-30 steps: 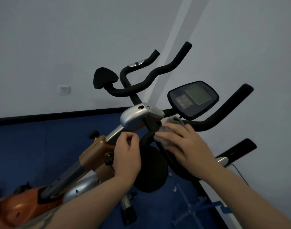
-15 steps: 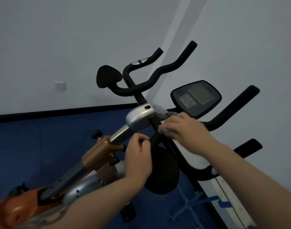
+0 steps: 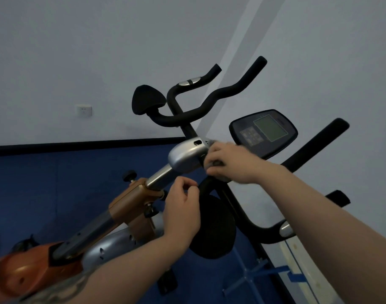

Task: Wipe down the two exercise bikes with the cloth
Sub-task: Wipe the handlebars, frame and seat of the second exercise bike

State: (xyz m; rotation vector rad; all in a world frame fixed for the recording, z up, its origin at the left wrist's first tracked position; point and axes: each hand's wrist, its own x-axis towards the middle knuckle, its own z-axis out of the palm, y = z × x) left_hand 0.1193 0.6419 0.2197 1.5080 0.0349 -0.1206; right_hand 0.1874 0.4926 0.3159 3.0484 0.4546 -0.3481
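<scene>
Right hand (image 3: 229,163) holds the crumpled grey cloth (image 3: 218,164) against the silver plastic stem housing (image 3: 185,155) of 1 bike; left hand (image 3: 183,207) curled, empty; next, likely the black foam handlebars (image 3: 209,106)

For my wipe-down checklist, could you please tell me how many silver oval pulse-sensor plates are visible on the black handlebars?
2: one silver oval plate on the far upper handlebar, another on the near lower right handlebar. Others may be hidden.

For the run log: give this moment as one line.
step: wiping bike | right hand: presses cloth at silver stem housing | left hand: curled, holding nothing visible
</scene>
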